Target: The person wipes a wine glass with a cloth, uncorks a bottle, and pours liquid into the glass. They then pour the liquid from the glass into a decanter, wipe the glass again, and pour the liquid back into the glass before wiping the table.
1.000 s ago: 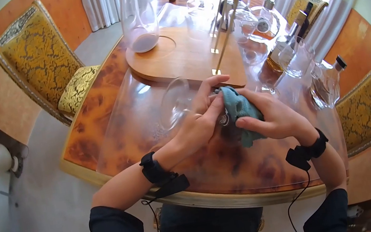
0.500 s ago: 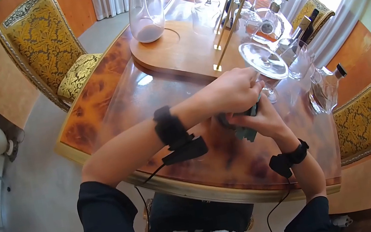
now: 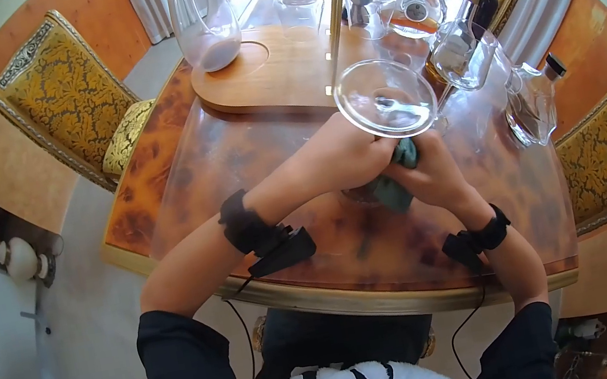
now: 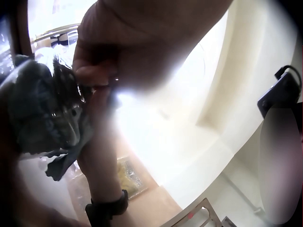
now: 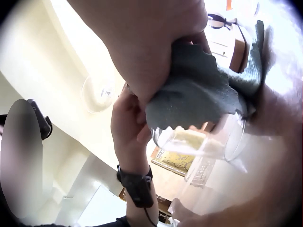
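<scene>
A clear stemmed glass is tilted between both hands, its round foot (image 3: pixel 385 98) beyond the knuckles in the head view. My left hand (image 3: pixel 350 153), fingers curled, grips it just below the foot; the stem is hidden there. A grey-green cloth (image 5: pixel 194 90) wraps around the glass, and my right hand (image 3: pixel 434 170) holds it against the bowl. In the right wrist view, the bare bowl (image 5: pixel 199 145) shows below the cloth's scalloped edge. The left wrist view has the bunched cloth (image 4: pixel 40 104) beside the left hand (image 4: pixel 128 47).
A wooden board (image 3: pixel 284 79) bears a tall decanter (image 3: pixel 219 54) with a little dark liquid and a brass glass stand (image 3: pixel 334 17). Glasses, bottles and a stoppered decanter (image 3: pixel 531 109) crowd the table's right side. Patterned chairs (image 3: pixel 63 94) flank the table (image 3: pixel 255 190).
The glass's foot has swung from left of the hands over to the right, then back toward the middle. My left hand has turned, its fingers now curled; the cloth stays in my right.
</scene>
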`<state>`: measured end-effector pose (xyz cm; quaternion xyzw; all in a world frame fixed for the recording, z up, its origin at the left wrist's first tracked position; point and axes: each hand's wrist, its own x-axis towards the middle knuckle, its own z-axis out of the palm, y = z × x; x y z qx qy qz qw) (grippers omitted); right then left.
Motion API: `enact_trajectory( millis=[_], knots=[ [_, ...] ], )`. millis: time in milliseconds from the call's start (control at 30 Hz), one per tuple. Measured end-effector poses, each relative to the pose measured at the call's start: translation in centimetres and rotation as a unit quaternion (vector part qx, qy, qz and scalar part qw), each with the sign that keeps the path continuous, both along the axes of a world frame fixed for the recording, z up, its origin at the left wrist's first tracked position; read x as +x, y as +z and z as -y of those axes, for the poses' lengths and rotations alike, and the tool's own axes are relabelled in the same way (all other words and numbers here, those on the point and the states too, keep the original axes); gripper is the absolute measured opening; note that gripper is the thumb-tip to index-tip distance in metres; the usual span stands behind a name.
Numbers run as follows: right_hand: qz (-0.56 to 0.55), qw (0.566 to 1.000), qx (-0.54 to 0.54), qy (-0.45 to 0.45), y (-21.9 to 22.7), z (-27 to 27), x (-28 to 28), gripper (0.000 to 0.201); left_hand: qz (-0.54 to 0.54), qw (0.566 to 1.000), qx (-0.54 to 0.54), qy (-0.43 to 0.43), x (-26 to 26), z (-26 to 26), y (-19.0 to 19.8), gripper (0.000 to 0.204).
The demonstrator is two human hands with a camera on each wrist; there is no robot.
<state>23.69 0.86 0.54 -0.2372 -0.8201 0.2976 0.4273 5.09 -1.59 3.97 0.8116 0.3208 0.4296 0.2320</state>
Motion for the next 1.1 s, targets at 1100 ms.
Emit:
enact_trajectory(
  millis=[1100],
  knots=[
    [-0.259, 0.898, -0.338, 0.111, 1.0, 2.9, -0.2, 0.077, -0.022, 0.994, -0.074, 0.075, -4.3, 3.5, -3.4, 0.108]
  ],
)
